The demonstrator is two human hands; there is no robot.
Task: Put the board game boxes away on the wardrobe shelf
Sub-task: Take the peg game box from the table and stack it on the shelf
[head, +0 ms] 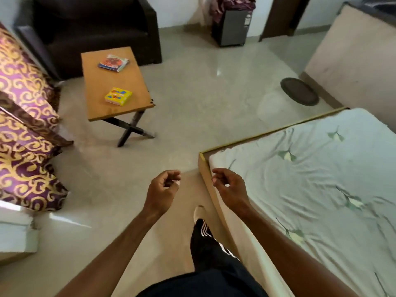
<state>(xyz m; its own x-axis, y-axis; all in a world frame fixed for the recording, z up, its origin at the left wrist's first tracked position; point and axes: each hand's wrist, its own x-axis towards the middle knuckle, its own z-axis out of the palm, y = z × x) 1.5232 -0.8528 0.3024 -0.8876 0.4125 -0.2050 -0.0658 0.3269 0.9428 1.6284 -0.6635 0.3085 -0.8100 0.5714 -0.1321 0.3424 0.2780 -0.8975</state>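
Two board game boxes lie on a small wooden folding table (137, 99) at the upper left. A yellow box (118, 96) sits near the table's front edge, and a flat red, blue and white box (113, 63) lies toward its back. My left hand (164, 188) and my right hand (228, 187) hang in front of me over the floor, well short of the table. Their fingers are loosely curled and hold nothing. No wardrobe shelf is in view.
A bed (317, 181) with a pale green sheet and wooden frame fills the right. Purple and gold curtains (23, 129) hang at the left. A dark armchair (96, 28) stands behind the table. A grey cabinet (232, 26) and dark oval mat (299, 91) lie farther back.
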